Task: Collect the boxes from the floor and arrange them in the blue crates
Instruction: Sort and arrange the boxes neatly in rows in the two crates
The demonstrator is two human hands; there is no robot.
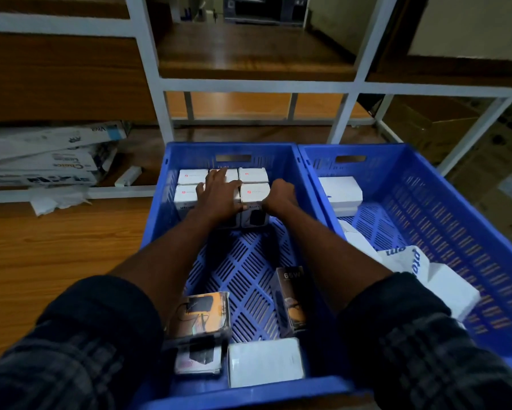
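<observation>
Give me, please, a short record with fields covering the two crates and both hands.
left crate: white boxes in two rows at the far end; a black 65W box, an orange-and-black pack and a plain white box at the near end
right crate: a larger white box at its far left, a white bag with blue print
left hand: flat on the white boxes, fingers spread
right hand: fingers curled beside the right front box; grip unclear

White shelving frame (pixel 249 84), wooden floor (pixel 56 247), flat printed cartons (pixel 41 161), perhaps crumpled paper (pixel 59 201)
</observation>
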